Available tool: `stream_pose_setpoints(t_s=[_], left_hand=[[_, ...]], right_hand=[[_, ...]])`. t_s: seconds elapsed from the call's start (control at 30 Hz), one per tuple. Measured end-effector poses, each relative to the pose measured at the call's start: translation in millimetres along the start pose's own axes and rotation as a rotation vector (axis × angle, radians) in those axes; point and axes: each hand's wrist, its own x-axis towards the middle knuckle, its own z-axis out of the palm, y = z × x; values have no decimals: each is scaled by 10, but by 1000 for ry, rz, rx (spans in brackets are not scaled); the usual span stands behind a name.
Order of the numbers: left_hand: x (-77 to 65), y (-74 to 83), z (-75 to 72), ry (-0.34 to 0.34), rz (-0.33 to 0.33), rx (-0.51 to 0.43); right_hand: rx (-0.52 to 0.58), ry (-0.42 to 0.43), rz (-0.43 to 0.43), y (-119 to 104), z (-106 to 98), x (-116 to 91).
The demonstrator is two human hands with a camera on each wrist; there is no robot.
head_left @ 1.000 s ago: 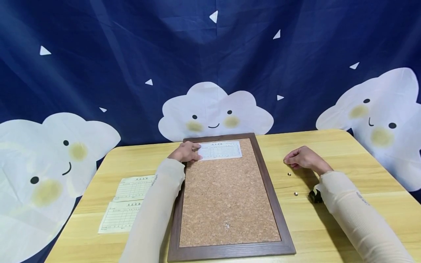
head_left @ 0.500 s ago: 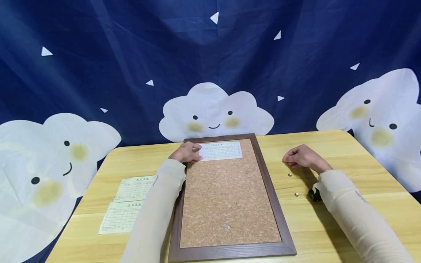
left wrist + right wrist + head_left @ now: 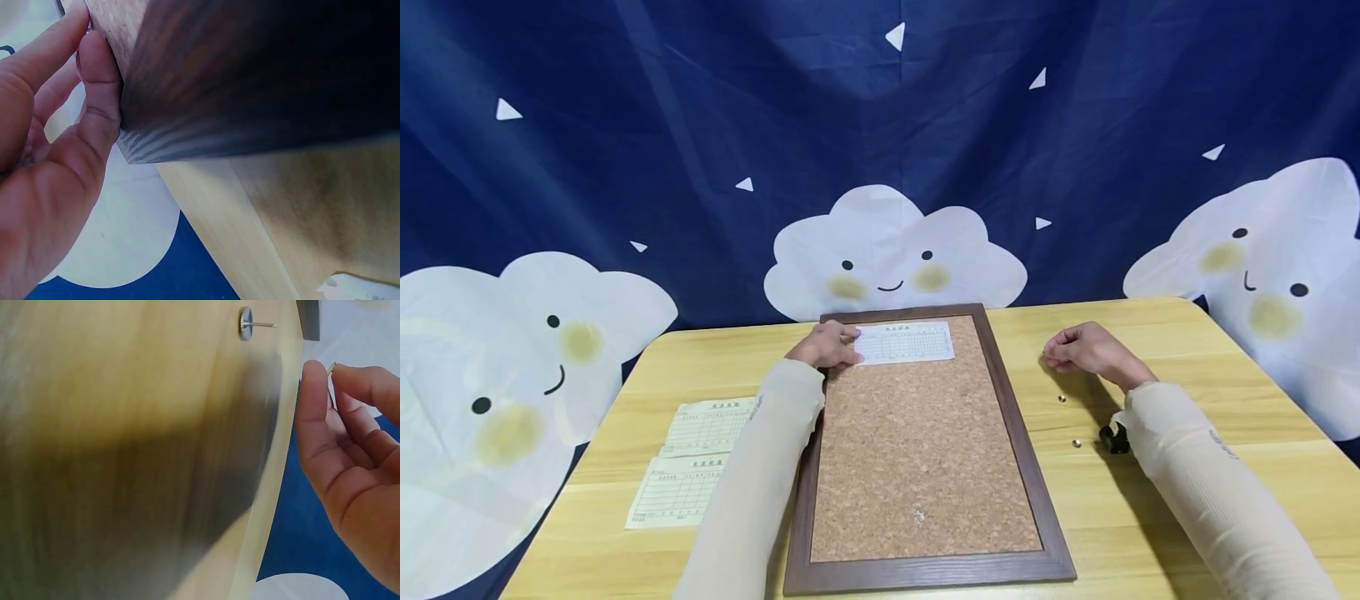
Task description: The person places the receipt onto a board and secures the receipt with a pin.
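Note:
A white printed form [image 3: 904,342] lies near the top of the framed corkboard [image 3: 925,458]. My left hand [image 3: 829,345] rests at the board's upper left, index finger and thumb tips touching the form's left edge. In the left wrist view, that thumb [image 3: 100,81] lies along the dark wooden frame [image 3: 187,100]. To the right of the board, my right hand [image 3: 1086,350] is held above the table and pinches a thumbtack [image 3: 332,369], mostly hidden between thumb and index finger. Another thumbtack [image 3: 247,324] lies on the table below that hand, its pin pointing sideways.
Two yellowish printed forms [image 3: 707,429] lie left of the board, partly covered by the left sleeve [image 3: 760,475]. A second loose thumbtack [image 3: 1077,443] sits near the black device [image 3: 1114,438] at the right wrist. A dark blue cloud-patterned curtain [image 3: 820,100] hangs behind the table.
My right hand has risen slightly from the tabletop with the pinched thumbtack. My left hand stays at the form's left edge.

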Motion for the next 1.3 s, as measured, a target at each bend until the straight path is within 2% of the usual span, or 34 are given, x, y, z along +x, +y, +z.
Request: stream_pose_setpoints(t_s=[0.57,1.07,1.3], left_hand=[[-25,13,-20,-6,12,-39],[-15,21,-10,-6,-11,-32],[-11,19,-12,-9,-4,-20]], right_hand=[[75,54,4,-131,71,61],[17,71,-35,-169,112,82],[62,82,-61,-233,160,124]])
